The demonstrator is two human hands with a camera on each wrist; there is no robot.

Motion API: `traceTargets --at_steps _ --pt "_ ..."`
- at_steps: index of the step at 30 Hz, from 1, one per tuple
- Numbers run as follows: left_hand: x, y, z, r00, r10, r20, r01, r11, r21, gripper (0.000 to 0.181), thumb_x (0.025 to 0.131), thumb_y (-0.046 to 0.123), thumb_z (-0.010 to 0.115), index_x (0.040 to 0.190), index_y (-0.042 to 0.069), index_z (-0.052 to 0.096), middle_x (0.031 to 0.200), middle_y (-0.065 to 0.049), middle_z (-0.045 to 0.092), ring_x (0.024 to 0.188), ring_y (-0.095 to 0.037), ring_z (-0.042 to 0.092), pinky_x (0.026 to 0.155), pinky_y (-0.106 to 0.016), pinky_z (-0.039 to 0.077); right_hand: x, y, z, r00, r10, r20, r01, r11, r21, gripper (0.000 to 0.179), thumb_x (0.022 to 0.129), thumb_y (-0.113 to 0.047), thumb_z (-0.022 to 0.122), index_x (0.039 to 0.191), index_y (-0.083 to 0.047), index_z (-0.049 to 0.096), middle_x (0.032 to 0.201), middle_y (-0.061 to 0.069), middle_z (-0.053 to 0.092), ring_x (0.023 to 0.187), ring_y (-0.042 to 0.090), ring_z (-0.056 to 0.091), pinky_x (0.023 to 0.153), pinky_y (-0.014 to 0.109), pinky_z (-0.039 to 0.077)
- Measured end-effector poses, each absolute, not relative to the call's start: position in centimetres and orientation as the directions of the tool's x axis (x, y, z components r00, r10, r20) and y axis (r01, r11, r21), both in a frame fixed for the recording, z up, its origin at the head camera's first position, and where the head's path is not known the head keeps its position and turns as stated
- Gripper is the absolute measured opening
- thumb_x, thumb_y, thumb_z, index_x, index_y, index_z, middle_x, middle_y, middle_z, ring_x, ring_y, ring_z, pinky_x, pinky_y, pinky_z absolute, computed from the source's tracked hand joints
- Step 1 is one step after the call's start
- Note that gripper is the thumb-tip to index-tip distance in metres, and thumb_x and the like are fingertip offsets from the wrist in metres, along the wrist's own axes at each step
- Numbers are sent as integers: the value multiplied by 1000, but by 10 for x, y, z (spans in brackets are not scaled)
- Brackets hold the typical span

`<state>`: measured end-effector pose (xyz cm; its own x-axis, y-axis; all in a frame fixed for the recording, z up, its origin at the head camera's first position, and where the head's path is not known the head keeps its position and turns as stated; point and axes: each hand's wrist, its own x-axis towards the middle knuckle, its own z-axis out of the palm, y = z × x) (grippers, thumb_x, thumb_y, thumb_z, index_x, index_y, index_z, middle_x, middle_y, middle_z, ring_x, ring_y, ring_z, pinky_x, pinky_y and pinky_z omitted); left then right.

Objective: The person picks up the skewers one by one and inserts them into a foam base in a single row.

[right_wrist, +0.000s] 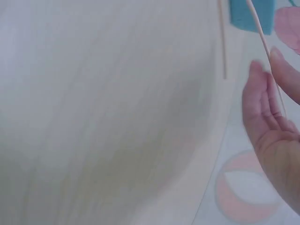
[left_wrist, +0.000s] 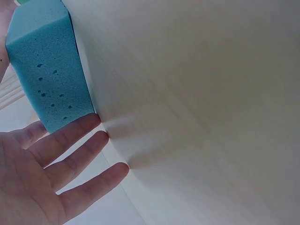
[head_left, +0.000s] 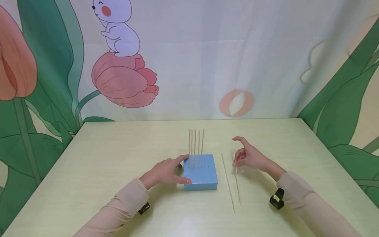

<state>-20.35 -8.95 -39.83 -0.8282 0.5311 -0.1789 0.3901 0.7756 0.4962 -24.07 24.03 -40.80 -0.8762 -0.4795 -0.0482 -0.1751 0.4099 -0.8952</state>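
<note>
A blue foam block (head_left: 208,177) lies on the table, with several thin wooden sticks (head_left: 194,141) standing upright in a row in its top. Two small dark holes (head_left: 206,167) show to the right of that row. My left hand (head_left: 165,171) touches the block's left side, index finger at the far corner and thumb at the near one. In the left wrist view its other fingers (left_wrist: 77,161) are straight and spread. Right of the block, my right hand (head_left: 251,158) pinches another wooden stick (head_left: 237,181), held tilted, its upper end by the index fingertip.
One more stick (head_left: 227,181) lies on the table (head_left: 118,148) between the block and my right hand. Behind the table's far edge hangs a curtain (head_left: 189,65) printed with flowers and an animal. Each wrist carries a small black camera (head_left: 277,199).
</note>
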Motion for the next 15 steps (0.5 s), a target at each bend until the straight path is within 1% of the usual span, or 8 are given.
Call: traceTargets --at_steps 2,4,7,9,11,12,15 --pt "-203 -90 -398 -828 532 -178 391 775 496 89 72 57 67 143 20 28 118 -12 58 108 -28 54 81 -44 43 -239 240 -405 -878 -476 -51 -137 353 -926 86 77 6 68 141 -10 14 75 14 59 69 26 63 65 33 51" --pt "-204 -90 -398 -827 534 -176 393 774 496 89 72 57 67 143 20 28 118 -12 58 108 -28 54 81 -44 43 -236 238 -401 -886 -462 -35 -128 316 -940 84 79 8 65 143 -13 16 77 17 60 71 28 64 65 36 52" --pt "-204 -90 -398 -826 535 -176 394 773 497 90 72 57 67 143 20 28 118 -12 58 107 -28 54 80 -44 43 -232 234 -391 -905 -425 14 -147 282 -948 83 79 7 64 145 -15 19 82 23 62 72 29 65 65 37 52" --pt "-204 -90 -399 -826 536 -175 396 773 497 90 72 57 67 143 20 28 118 -12 58 107 -28 54 80 -44 43 -229 230 -383 -919 -390 51 -166 267 -949 79 79 6 65 143 -12 23 85 25 63 72 27 65 65 36 52" --pt "-204 -90 -399 -826 536 -174 396 772 497 90 72 57 67 143 20 28 118 -12 58 107 -28 54 80 -44 43 -226 226 -375 -933 -350 85 -185 264 -947 67 80 4 65 138 -7 33 86 23 64 72 24 66 65 34 52" --pt "-204 -90 -399 -826 536 -173 397 772 496 90 72 57 68 143 20 28 118 -12 58 108 -28 54 81 -44 43 -225 223 -371 -938 -330 102 -196 266 -944 59 80 3 65 132 -3 39 86 21 65 72 22 66 65 33 52" --pt "-204 -90 -399 -827 535 -171 398 773 494 90 72 57 68 143 20 28 118 -12 58 108 -28 53 81 -44 43 -221 215 -361 -945 -283 161 -236 254 -938 32 80 2 66 110 6 53 84 16 67 72 18 66 64 32 52"
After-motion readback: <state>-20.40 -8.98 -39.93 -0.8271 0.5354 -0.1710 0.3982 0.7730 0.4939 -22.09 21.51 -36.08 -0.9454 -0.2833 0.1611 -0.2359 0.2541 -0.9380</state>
